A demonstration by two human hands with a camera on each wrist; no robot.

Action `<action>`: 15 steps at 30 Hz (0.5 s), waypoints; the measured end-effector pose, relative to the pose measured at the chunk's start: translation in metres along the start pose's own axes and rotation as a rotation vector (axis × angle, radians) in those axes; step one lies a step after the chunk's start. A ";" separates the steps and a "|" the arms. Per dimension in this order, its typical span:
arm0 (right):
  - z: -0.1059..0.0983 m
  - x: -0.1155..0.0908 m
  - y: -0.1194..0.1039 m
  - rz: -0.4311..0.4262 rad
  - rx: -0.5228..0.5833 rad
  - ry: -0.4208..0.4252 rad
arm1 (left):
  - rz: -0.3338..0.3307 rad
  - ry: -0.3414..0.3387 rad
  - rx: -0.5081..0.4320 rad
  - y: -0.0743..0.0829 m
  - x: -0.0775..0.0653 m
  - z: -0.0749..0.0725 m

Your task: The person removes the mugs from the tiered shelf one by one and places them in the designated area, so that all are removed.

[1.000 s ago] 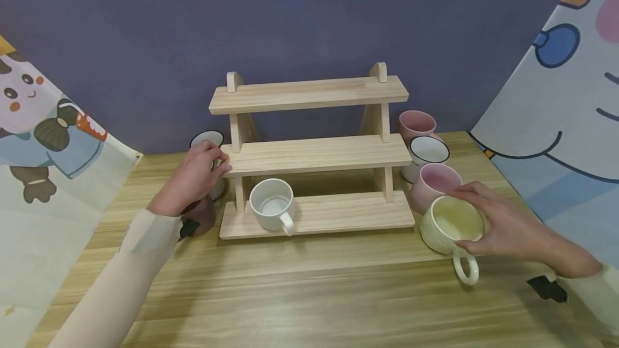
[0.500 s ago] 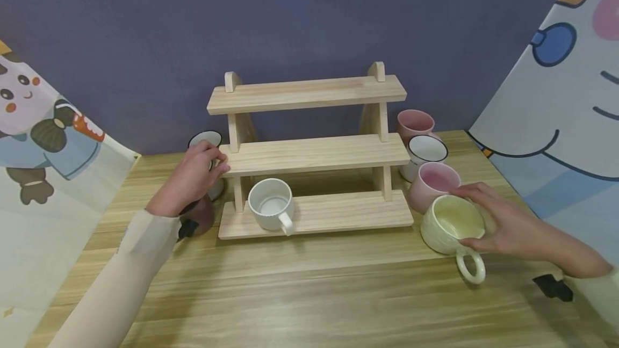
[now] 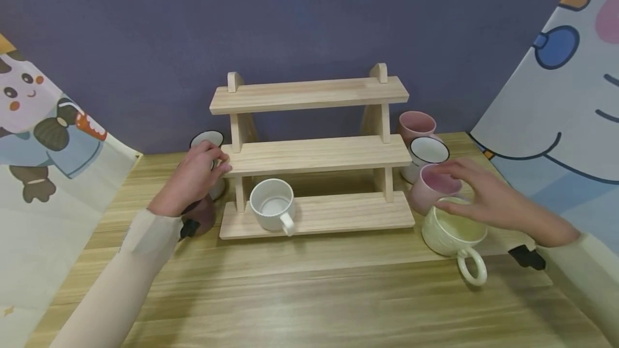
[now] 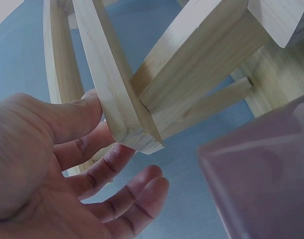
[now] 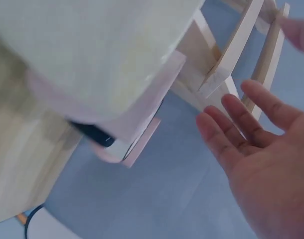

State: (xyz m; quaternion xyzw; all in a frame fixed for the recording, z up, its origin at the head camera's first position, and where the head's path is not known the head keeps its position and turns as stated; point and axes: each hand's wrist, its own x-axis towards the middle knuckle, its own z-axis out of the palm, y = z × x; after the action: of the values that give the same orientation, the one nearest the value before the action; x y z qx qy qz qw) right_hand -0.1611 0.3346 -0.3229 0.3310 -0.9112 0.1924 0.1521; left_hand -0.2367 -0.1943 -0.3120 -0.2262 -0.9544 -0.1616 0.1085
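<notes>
My left hand [image 3: 195, 173] grips the left end of the middle board of a three-tier wooden display shelf [image 3: 314, 156]. In the left wrist view the thumb lies on one side of the board and the fingers on the other. My right hand [image 3: 488, 197] hovers over a pale yellow-green mug [image 3: 447, 238], fingers apart and holding nothing. That mug stands upright on the table, its ring handle toward the front. Behind it is a pink mug [image 3: 430, 197], partly hidden by the right hand. A white mug [image 3: 272, 205] sits on the bottom tier at the left.
A white mug with a black rim [image 3: 427, 152] and a darker pink mug [image 3: 416, 122] stand behind on the right. Left of the shelf are another black-rimmed white mug [image 3: 207, 136] and a dark mauve cup [image 3: 202, 216], both partly covered by my left arm. A dark wall rises behind.
My right hand has let go of the yellow-green mug and lifted up and away from its rim. The mug's handle has swung slightly to the right. My left hand keeps its grip on the shelf.
</notes>
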 end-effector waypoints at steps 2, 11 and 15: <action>0.001 0.012 0.002 -0.016 -0.006 0.015 | 0.001 0.000 0.002 0.000 0.000 0.000; 0.009 0.065 0.009 0.048 0.050 -0.080 | 0.008 0.003 0.003 0.000 -0.001 0.001; 0.018 0.080 0.017 0.072 0.061 -0.093 | 0.011 0.003 0.000 -0.001 -0.001 0.002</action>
State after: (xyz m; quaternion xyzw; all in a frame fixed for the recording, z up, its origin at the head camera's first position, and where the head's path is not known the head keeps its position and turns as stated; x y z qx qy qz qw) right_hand -0.2338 0.2955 -0.3106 0.3112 -0.9223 0.2097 0.0923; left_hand -0.2371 -0.1950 -0.3143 -0.2312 -0.9530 -0.1614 0.1107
